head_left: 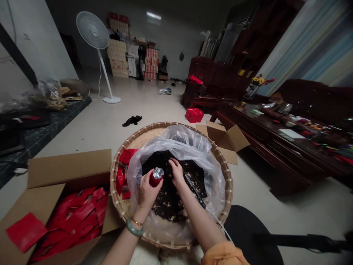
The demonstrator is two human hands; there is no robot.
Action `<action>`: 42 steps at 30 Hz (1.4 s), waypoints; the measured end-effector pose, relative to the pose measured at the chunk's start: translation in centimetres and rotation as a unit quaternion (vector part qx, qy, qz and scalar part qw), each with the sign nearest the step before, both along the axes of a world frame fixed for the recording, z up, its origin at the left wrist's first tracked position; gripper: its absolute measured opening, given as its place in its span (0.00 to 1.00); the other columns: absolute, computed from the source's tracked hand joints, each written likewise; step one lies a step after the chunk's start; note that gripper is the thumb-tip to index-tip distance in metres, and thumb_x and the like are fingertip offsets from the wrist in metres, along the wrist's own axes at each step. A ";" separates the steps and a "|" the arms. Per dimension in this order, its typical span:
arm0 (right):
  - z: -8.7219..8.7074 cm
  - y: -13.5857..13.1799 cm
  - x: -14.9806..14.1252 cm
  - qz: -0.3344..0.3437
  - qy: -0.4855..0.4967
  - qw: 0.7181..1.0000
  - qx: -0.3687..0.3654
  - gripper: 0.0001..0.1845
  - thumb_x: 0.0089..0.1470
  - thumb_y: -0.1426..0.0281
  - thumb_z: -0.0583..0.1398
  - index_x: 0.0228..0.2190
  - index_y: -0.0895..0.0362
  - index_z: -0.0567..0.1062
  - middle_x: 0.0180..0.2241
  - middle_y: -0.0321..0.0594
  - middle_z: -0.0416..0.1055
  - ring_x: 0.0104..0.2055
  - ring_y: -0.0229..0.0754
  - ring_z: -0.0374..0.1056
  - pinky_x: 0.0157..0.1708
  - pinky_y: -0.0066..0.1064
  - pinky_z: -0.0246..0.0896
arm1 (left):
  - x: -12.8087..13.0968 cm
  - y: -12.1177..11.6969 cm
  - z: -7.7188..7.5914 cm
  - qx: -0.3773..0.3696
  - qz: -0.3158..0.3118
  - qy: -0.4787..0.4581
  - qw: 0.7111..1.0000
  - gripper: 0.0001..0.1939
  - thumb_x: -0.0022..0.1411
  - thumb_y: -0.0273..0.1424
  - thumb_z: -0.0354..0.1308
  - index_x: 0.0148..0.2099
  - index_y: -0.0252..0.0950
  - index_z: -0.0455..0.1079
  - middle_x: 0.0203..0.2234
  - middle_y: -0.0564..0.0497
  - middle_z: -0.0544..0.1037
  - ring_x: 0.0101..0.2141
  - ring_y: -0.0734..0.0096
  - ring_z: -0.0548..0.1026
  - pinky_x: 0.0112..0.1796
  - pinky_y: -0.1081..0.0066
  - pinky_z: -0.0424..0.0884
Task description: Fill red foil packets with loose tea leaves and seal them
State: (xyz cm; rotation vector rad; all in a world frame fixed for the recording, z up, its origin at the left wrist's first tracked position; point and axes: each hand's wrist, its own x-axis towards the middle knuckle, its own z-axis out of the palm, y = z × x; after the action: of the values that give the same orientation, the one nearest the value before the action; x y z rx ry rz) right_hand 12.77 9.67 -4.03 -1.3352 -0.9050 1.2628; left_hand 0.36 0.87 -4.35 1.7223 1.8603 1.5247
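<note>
My left hand (149,187) is wrapped around a small red foil packet (156,179), its silver-lined opening facing up. To its right my right hand (175,172) has its fingers closed on a dark clump that looks like tea leaves. Both hands are over a clear plastic bag (217,173), spread open and holding dark loose leaves (167,206). The bag lies inside a round woven bamboo basket (230,180). Beside my right forearm rests a slim black tool with a white cord (195,190), like a flat iron. Red packets (121,176) lie along the basket's left side.
An open cardboard box (68,165) full of red packets stands at the left. Another open carton (227,141) is beyond the basket at the right, near a red box (194,115). A white fan (107,73), a low dark table (264,136) and a black round base (248,235) stand around.
</note>
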 end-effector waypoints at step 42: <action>6.8 -5.7 -1.5 -0.047 0.302 0.940 0.151 0.22 0.56 0.54 0.50 0.31 0.57 0.76 0.32 0.39 0.75 0.37 0.41 0.71 0.46 0.37 0.62 | 0.8 -0.2 -0.9 0.007 -0.102 0.034 0.994 0.25 0.49 0.30 0.63 0.51 0.37 0.65 0.40 0.46 0.74 0.42 0.61 0.72 0.43 0.62 0.71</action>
State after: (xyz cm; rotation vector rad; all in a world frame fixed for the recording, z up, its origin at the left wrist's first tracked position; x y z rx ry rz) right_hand 11.24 3.97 2.79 -0.6737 -0.5574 1.2901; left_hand 1.20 0.65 -5.26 1.9262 1.6485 1.4194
